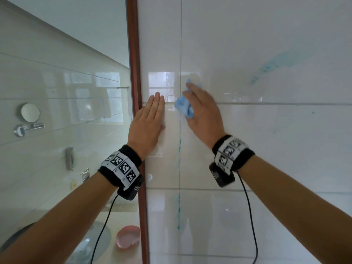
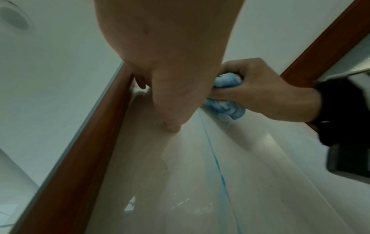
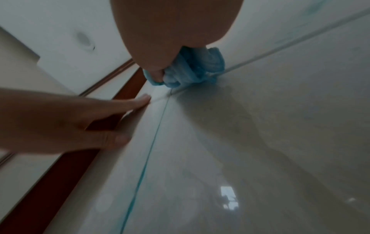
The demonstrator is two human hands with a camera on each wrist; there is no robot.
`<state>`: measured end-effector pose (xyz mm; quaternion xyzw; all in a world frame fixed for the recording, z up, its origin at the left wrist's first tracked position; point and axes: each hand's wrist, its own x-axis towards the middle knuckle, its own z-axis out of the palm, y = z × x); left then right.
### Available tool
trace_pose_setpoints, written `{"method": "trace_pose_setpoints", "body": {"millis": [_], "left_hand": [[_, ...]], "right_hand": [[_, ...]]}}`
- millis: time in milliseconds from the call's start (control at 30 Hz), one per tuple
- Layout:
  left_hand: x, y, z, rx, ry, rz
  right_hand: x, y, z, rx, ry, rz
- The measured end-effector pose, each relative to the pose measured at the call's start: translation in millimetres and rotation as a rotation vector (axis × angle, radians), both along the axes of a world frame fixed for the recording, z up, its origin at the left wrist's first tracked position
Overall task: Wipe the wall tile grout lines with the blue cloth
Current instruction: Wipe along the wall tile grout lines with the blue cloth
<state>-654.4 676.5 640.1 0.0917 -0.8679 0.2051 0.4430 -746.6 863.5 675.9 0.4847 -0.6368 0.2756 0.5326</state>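
My right hand (image 1: 198, 109) grips a bunched blue cloth (image 1: 183, 106) and presses it on the white tiled wall (image 1: 266, 140), right where the vertical grout line (image 1: 179, 159) meets the horizontal one (image 1: 276, 103). The cloth (image 3: 192, 69) bulges out under the fingers in the right wrist view, and shows again as the cloth (image 2: 226, 95) in the left wrist view. Blue streaks run down the vertical grout line (image 3: 144, 171) below the cloth. My left hand (image 1: 150, 119) lies flat on the tile, fingers straight, just left of the cloth.
A brown wooden frame (image 1: 136, 92) runs vertically left of the tiles, with a mirror (image 1: 66, 101) beyond it. Blue smears (image 1: 276, 65) mark the tile at upper right. A pink dish (image 1: 128, 237) and a basin (image 1: 99, 242) sit below left.
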Motion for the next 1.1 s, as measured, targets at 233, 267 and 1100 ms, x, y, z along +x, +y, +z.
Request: {"method": "trace_pose_setpoints", "body": {"millis": [233,267,1100], "left_hand": [[-2,-2,-2,0.038,0.003,-0.021],[-2,-2,-2,0.039,0.006,-0.024],[-5,9,-14,0.132,0.070,-0.083]], "right_hand": [[-14,-31,-20,-0.035,0.117,-0.011],[-15,-33,-35,-0.016,0.121,0.002],[-14,-21,-122,0.212,0.193,0.016]]}}
